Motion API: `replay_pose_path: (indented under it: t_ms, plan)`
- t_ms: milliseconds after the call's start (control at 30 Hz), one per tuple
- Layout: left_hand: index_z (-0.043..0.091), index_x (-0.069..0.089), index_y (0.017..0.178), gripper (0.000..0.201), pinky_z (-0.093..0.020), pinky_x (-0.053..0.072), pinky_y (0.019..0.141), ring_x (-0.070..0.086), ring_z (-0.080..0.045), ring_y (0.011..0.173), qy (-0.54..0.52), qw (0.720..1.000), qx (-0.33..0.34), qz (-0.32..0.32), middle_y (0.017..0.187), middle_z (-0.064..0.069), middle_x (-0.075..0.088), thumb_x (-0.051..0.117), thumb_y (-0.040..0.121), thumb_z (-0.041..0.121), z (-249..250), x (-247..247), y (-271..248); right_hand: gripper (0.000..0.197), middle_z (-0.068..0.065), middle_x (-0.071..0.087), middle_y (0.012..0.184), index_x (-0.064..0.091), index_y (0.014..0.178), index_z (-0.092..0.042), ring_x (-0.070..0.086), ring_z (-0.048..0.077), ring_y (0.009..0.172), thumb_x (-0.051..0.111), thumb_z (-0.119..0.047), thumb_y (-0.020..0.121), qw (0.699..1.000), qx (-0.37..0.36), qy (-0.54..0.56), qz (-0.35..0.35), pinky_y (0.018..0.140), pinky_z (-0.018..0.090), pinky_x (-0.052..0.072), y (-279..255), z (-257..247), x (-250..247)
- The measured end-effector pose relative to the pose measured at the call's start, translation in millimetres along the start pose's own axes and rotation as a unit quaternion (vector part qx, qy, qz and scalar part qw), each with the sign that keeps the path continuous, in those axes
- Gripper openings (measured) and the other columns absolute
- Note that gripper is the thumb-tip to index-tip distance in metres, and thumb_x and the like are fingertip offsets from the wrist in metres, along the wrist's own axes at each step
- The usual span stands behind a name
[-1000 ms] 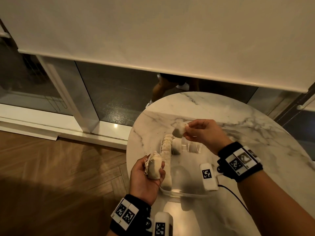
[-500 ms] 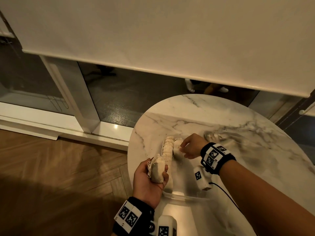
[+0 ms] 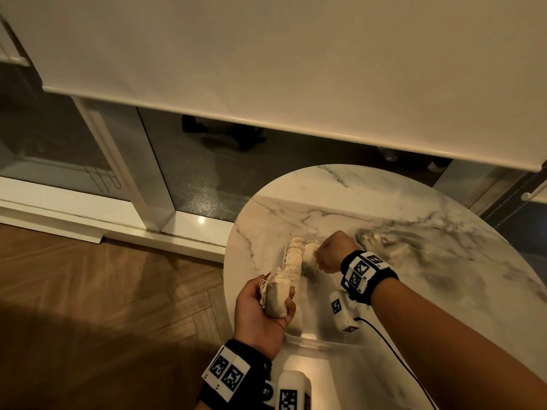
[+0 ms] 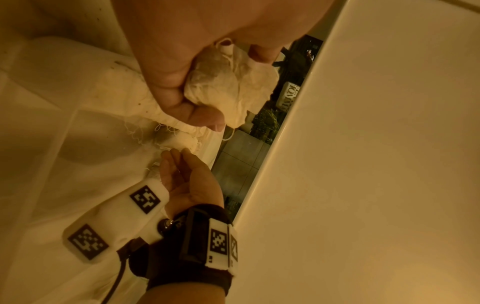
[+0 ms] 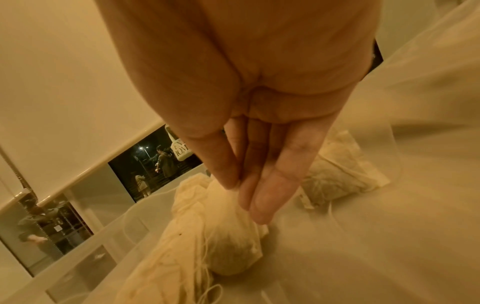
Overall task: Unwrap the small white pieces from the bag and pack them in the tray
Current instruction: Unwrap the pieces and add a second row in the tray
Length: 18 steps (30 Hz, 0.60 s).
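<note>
My left hand (image 3: 257,315) grips a white cloth bag (image 3: 275,294) over the near-left side of the clear tray (image 3: 319,343); up close the gauzy bag (image 4: 228,86) bulges out of the left hand (image 4: 168,82). A row of small white pieces (image 3: 293,260) lies along the tray's left wall. My right hand (image 3: 324,255) is down at the tray's far end. Its thumb and fingers (image 5: 272,185) pinch the top of a small white piece (image 5: 228,232) that rests on the tray floor beside the row. Another piece (image 5: 337,176) lies behind it.
The tray sits on a round marble table (image 3: 384,208), close to its left edge, with wood floor (image 3: 103,291) below. A black cable (image 3: 393,350) trails from my right wrist across the table. A roller blind (image 3: 296,69) hangs over the window behind.
My right hand has come down from above the tray and set its white piece at the far end, beside the row. My left hand has kept its grip on the bag.
</note>
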<state>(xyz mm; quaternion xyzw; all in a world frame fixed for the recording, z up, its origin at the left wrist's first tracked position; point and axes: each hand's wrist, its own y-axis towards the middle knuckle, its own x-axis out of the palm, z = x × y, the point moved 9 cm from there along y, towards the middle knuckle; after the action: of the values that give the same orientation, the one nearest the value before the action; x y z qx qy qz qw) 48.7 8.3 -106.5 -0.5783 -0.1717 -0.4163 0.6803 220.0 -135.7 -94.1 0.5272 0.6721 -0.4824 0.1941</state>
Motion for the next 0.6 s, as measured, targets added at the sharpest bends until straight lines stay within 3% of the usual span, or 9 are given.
replay_pose_path:
  t_ms: [67,233,333,500,600]
  plan:
    - [0.006,0.068,0.102,0.035,-0.025,0.049,0.052,0.063,-0.024,0.074,0.0,1.0,0.001,-0.001,0.083,-0.014,0.07,0.06,0.074,0.024,0,1,-1,0.02,0.006,0.076,0.069,0.077,0.081,-0.006,0.075,0.02,0.065,0.07,-0.025,0.087,1.0,-0.004,0.012,-0.008,0.066,0.032,0.063,0,-1,1]
    - [0.005,0.068,0.107,0.036,-0.025,0.049,0.053,0.063,-0.025,0.073,0.002,1.0,0.009,-0.019,0.086,-0.016,0.071,0.058,0.077,0.023,2,7,-5,0.028,0.012,0.076,0.079,0.073,0.086,0.0,0.075,0.026,0.069,0.071,-0.028,0.088,0.999,-0.001,0.041,-0.017,0.066,0.044,0.064,-16,-3,-13]
    - [0.004,0.068,0.109,0.036,-0.027,0.049,0.055,0.063,-0.028,0.075,0.002,0.998,0.018,-0.052,0.092,-0.019,0.071,0.048,0.081,0.015,4,14,-10,0.027,0.006,0.075,0.088,0.072,0.096,-0.011,0.073,0.022,0.078,0.068,-0.037,0.09,0.998,-0.047,0.026,-0.019,0.067,0.036,0.064,-48,-13,-30]
    - [0.003,0.066,0.117,0.043,-0.028,0.049,0.057,0.063,-0.027,0.077,0.03,0.996,0.029,-0.082,0.098,-0.019,0.07,0.046,0.08,0.013,1,26,-15,0.008,-0.004,0.074,0.085,0.074,0.092,-0.026,0.07,0.013,0.076,0.074,-0.032,0.087,0.961,-0.224,0.157,-0.027,0.066,0.031,0.059,-130,-48,-46]
    - [0.007,0.068,0.112,0.032,-0.028,0.049,0.058,0.066,-0.023,0.074,0.051,0.994,0.044,-0.088,0.095,-0.014,0.072,0.049,0.086,0.012,-3,32,-18,0.025,-0.011,0.066,0.097,0.072,0.102,-0.035,0.063,0.007,0.083,0.081,-0.027,0.08,0.943,-0.316,0.104,-0.005,0.071,0.019,0.051,-156,-53,-40]
